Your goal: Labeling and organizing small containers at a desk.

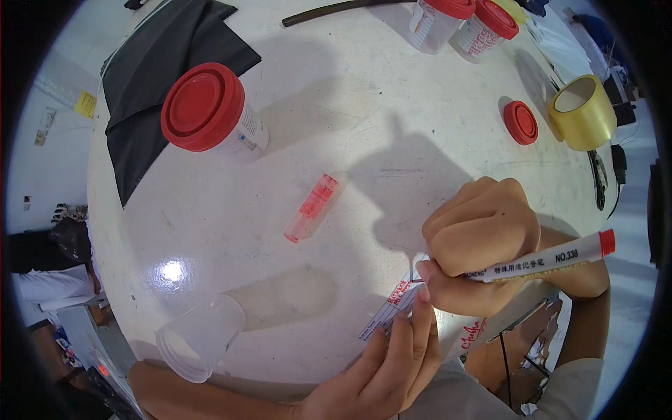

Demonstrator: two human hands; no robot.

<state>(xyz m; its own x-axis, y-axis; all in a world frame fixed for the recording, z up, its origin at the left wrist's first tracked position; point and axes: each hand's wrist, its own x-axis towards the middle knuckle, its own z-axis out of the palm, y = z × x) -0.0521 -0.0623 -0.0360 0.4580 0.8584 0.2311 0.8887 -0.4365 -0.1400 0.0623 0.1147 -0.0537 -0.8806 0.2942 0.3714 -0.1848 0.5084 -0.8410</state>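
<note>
My right hand [483, 245] is closed round a white marker pen [553, 259] with a red end. Its tip points down at a small white paper label [392, 301] bearing blue lines and red writing; whether it touches is hard to tell behind my fingers. My left hand [385, 364] lies flat with its fingers stretched out over the label's near side, fingertips close to the pen tip. Left of the label, a clear tube with red marks [311, 208], perhaps the pen's cap, lies on the white table [280, 280].
A lidded jar [204, 107] stands at the left beside a black sheet [161, 63]. An uncovered clear cup [199, 339] stands near the front left. Two red-lidded jars [439, 26], a loose red lid [520, 122], a tape roll [582, 112] and a cutter [597, 180] are on the right side.
</note>
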